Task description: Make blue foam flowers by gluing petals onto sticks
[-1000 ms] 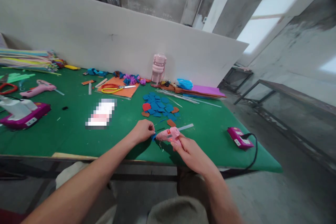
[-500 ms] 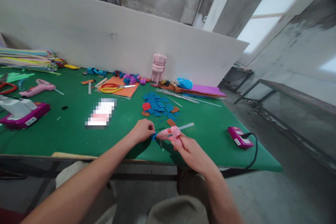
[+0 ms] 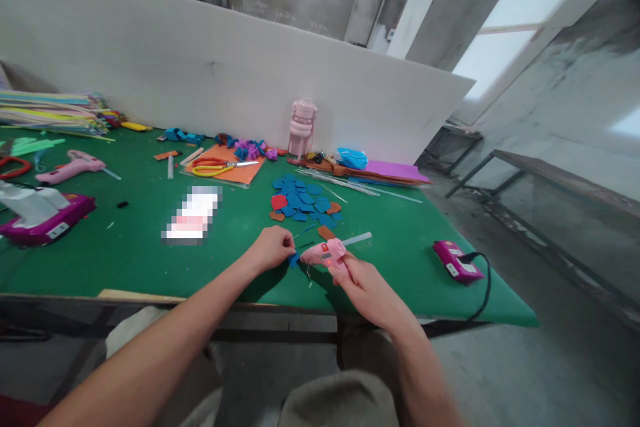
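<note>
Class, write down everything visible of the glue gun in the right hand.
The glue gun is pink, looks like plastic, and has a red mark on its side. A translucent glue stick juts from its back. The right hand grips the handle above the table, nozzle pointing left toward a blue piece at the left hand; whether nozzle and piece touch is unclear. A pale wisp shows below the nozzle.
</note>
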Available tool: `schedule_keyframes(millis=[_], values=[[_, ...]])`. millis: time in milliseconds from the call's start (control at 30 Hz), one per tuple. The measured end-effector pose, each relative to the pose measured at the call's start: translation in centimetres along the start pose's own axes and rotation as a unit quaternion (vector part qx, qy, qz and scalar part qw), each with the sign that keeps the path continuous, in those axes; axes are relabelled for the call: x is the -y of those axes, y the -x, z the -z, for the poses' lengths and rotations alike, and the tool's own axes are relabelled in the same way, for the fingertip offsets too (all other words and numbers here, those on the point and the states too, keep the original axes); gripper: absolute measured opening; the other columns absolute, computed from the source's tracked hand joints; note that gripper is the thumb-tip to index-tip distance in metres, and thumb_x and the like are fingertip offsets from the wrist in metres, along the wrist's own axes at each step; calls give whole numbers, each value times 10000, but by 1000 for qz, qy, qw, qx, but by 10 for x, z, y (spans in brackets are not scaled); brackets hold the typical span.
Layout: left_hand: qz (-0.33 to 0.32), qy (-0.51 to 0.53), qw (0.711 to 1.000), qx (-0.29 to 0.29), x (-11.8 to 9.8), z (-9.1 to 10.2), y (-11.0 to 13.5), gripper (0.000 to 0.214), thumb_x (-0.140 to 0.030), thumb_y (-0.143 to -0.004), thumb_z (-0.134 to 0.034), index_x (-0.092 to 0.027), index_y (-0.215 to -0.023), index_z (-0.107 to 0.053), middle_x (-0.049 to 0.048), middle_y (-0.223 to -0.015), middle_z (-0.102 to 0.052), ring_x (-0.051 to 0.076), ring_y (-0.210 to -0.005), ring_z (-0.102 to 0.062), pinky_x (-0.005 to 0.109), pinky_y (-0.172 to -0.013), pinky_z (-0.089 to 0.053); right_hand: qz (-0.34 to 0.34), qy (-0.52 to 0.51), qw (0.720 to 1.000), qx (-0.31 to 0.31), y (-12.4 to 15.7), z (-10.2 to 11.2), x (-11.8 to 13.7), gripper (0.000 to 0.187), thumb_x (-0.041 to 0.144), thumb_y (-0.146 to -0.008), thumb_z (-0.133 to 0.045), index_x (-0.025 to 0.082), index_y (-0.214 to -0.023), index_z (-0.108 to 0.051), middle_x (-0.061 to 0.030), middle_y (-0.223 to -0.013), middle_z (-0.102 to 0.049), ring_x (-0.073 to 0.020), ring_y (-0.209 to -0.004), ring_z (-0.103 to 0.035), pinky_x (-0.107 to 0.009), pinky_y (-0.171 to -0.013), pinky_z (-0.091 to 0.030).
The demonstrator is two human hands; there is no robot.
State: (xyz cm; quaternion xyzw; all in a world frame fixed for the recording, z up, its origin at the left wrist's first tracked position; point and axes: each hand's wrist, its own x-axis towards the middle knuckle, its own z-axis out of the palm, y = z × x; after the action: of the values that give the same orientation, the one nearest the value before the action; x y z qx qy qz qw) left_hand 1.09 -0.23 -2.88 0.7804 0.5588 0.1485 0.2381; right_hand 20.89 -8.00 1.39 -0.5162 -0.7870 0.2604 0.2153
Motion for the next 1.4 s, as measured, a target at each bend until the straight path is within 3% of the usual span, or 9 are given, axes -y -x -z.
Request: schedule_keyframes(millis=[333,800,1400], values=[[6,-3,1000,5,-1,0,0,105,-220,-653,-577,-154,-648,-658,16,-623,-630,119,-587,-533,206,-526,-338,-8,11,1000,-10,0,-1,-3,278,332,-868,-330,178,-883,-561,-53,-790,-610,-165,-695,-539,-247,-613,-380],[-1,1,1000,4,0,1,1,104,-213,-653,-576,-146,-642,-656,19,-615,-626,119,-579,-530,206,-514,-328,0,31,999,-19,1,0,-3,311,355,-872,-313,183,-881,-572,-48,-773,-600,-168,-687,-537,-251,-619,-374],[2,10,1000,2,-2,1,0,96,-215,-651,-582,-152,-624,-649,8,-596,-613,115,-569,-524,205,-513,-322,-8,48,999,-6,1,-2,-6,295,326,-869,-318,172,-907,-567,-83,-975,-609,-187,-784,-552,-264,-668,-392]])
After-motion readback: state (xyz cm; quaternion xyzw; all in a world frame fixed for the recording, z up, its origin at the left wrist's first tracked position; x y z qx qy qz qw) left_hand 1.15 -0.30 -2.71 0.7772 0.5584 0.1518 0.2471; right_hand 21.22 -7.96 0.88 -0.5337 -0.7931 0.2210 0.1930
